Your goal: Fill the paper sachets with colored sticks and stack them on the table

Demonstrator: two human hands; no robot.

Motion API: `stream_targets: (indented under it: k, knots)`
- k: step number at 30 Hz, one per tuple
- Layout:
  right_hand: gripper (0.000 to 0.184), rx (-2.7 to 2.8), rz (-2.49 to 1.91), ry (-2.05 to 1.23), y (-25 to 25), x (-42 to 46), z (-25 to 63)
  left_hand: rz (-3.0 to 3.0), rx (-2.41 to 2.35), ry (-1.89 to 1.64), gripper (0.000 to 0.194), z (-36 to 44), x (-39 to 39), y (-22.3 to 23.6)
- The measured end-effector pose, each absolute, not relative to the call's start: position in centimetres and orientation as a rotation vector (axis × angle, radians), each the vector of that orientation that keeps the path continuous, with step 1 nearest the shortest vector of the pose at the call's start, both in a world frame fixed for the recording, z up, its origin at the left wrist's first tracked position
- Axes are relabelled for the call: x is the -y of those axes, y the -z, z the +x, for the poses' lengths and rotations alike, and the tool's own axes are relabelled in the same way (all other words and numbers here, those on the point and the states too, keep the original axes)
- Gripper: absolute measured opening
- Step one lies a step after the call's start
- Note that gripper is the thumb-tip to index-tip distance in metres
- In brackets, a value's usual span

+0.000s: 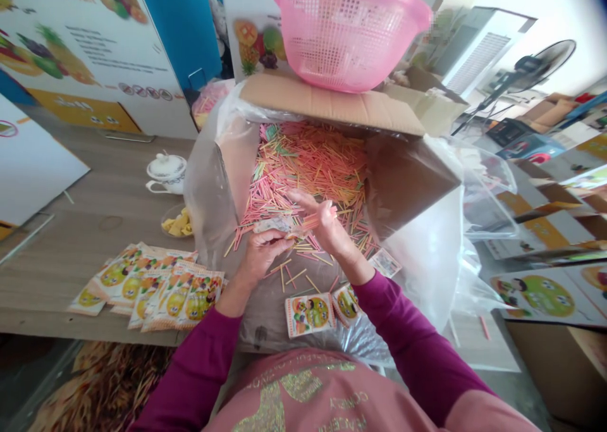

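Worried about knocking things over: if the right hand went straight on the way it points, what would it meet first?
Probably the heap of coloured sticks, just past the fingertips of the right hand. Depth is unclear, though: if the hand is passing above the heap, the plastic liner may come first.

Top left, large and clear: "Mix Fruit", in brownish-orange letters across the top of the fruit poster [90,46]! Right beneath, lines of small print, too tiny to make out. Lower down, on the poster's yellow band [85,111], a bold word, too blurred to read. Over to the printed sachets [175,296]: cartoon labels, green circles, no legible wording from this angle. Same again on the lone sachet [310,315] near the sleeve. And on the pink shirt [327,394], gold lettering, upside down from up here, maybe "PEACEFUL", but only just.
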State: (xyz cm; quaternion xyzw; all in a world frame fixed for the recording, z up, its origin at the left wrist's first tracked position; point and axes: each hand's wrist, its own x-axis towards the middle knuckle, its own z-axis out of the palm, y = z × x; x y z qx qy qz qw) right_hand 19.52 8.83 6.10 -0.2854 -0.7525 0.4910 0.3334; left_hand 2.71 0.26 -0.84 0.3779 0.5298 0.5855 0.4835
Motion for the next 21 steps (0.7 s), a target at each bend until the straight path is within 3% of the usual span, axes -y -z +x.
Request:
stream_targets:
  k: [6, 11, 15, 18, 21]
  knots:
    - [0.078, 2.13, -0.527, -1.384, -6.7, -8.7, 20.2, 0.951, -1.261, -1.429, 0.039, 3.0, 0.0, 1.0]
    - [0.082, 1.957, -0.523, -1.583, -6.4, -8.7, 19.9, 0.862, -1.135, -1.431, 0.045, 3.7, 0.1, 1.2]
    - [0.075, 1.996, -0.507, -1.605, -6.5, -7.6, 18.7, 0.779, -1.038, -1.369, 0.045, 4.4, 1.1, 0.6]
    - [0.068, 2.106, -0.472, -1.541, -6.5, -9.0, 17.5, 0.771, -1.144, -1.331, 0.045, 3.4, 3.8, -0.3]
    - [0.049, 2.06, -0.575, -1.315, -6.9, -14.6, 15.9, 0.926, -1.457, -1.191, 0.04, -0.1, 8.4, -0.6]
